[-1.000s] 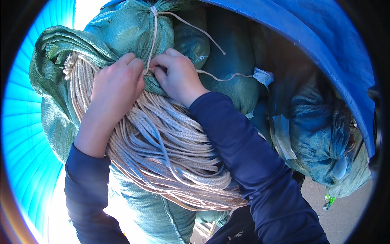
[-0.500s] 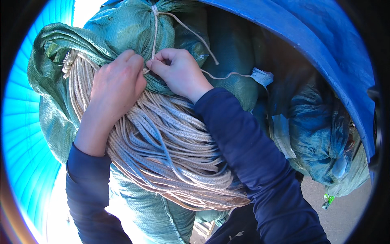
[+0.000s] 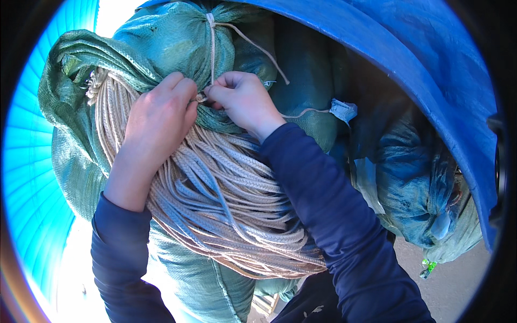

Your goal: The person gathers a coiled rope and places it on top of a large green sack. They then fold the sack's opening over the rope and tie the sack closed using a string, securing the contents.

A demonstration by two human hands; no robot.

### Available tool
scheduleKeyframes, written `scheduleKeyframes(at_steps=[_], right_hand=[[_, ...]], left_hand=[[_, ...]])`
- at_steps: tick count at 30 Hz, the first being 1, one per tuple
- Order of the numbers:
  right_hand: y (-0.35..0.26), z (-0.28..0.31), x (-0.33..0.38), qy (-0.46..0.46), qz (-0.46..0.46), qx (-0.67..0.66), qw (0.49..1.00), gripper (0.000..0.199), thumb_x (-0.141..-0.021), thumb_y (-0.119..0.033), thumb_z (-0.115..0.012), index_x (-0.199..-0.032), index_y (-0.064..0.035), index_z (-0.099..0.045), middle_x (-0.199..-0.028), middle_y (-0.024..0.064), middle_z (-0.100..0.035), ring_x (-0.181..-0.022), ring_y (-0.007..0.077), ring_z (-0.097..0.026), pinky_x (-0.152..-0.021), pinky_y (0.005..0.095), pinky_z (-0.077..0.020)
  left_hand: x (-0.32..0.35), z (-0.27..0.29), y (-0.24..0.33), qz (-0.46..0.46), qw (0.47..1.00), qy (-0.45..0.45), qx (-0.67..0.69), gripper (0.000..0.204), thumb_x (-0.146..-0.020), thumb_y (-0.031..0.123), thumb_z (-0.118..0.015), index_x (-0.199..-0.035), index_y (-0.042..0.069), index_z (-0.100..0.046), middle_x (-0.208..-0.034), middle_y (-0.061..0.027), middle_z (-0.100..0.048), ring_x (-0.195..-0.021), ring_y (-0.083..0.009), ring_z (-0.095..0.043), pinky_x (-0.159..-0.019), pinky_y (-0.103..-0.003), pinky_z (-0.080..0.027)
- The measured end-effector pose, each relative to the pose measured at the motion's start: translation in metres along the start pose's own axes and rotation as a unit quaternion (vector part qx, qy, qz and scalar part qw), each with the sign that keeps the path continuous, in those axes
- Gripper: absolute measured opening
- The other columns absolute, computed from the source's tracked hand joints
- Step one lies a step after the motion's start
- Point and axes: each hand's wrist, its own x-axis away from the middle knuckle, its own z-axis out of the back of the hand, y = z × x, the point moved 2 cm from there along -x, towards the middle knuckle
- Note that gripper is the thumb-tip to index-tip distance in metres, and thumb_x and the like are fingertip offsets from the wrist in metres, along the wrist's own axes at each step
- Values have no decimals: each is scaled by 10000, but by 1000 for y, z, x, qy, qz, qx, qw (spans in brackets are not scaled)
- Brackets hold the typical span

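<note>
My left hand [image 3: 161,112] and my right hand [image 3: 242,102] meet at the neck of a green woven sack, both with fingers pinched. Between them shows a small light knot in a thin pale cord [image 3: 212,56], which runs taut up to a tied sack neck above. My fingers hide part of the knot. Below my hands lies a thick bundle of off-white braided rope [image 3: 231,188], its bound end [image 3: 97,83] at the upper left. Green sack fabric [image 3: 81,46] is folded back around the bundle.
More stuffed green sacks [image 3: 304,81] stand under a blue tarp [image 3: 420,59] at the right. A pale tag [image 3: 343,110] hangs on a cord there. Bright blue ribbed sheeting [image 3: 37,177] borders the left. Grey ground [image 3: 447,285] shows at lower right.
Both hands have shifted slightly down and right in the picture along with the sacks. The knot between my fingers shows more. Both hands keep their pinch.
</note>
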Motion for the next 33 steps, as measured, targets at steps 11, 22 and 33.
scheduleKeyframes(at_steps=[11, 22, 33], right_hand=[[-11, -5, 8, -5, 27, 60, 998, 167, -898, -131, -748, -844, 23, -716, -729, 78, -673, -683, 127, -586, -664, 319, -504], [2, -8, 15, 13, 58, 14, 998, 139, -939, -115, -713, -972, 17, -687, -782, 44, -654, -706, 110, -563, -680, 307, -493], [-7, -2, 12, -2, 31, 10, 999, 141, -948, -113, -699, -937, 27, -704, -811, 58, -708, -739, 110, -628, -695, 281, -515]], left_hand=[[-6, -9, 7, 38, 993, -4, -115, 132, -914, 154, -655, -986, 61, -595, -958, -112, -620, -765, -322, -726, -659, -429, -605], [2, -5, 2, -16, 999, 2, -46, 131, -866, 135, -669, -949, 38, -636, -951, -125, -628, -822, -322, -717, -719, -440, -595], [-1, -4, 4, 20, 1000, 20, -9, 118, -867, 152, -690, -893, 51, -636, -956, -108, -621, -783, -345, -717, -683, -448, -602]])
